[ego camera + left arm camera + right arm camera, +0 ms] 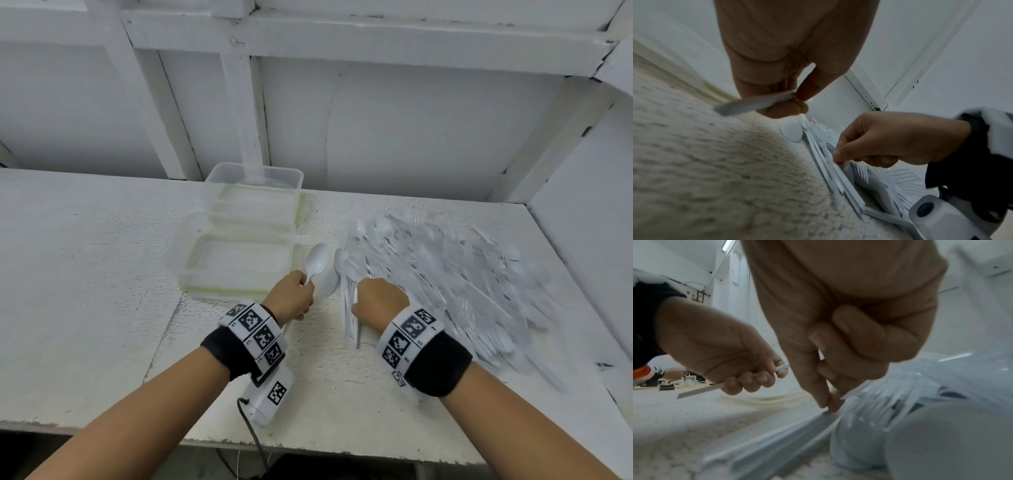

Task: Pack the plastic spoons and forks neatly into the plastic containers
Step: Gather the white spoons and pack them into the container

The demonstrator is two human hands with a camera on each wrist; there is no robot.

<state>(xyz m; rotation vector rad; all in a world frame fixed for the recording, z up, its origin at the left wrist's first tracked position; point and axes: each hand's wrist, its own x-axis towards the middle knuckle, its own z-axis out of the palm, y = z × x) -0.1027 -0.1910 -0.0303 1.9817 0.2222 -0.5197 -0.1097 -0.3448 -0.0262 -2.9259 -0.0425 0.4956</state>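
Left hand [291, 296] curled round the handle of a white spoon [317, 258], bowl pointing to 12 o'clock, just right of the clear containers [239, 240]. Right hand [380, 299] with fingers [824, 395] pinching cutlery handles at the 9 o'clock edge of the heap [445, 274] on the bench [85, 274].

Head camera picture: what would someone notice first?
Probably the big heap of white plastic cutlery on the table's right side, where the right hand pinches at its edge. Next, the left hand holding one spoon beside the clear containers.
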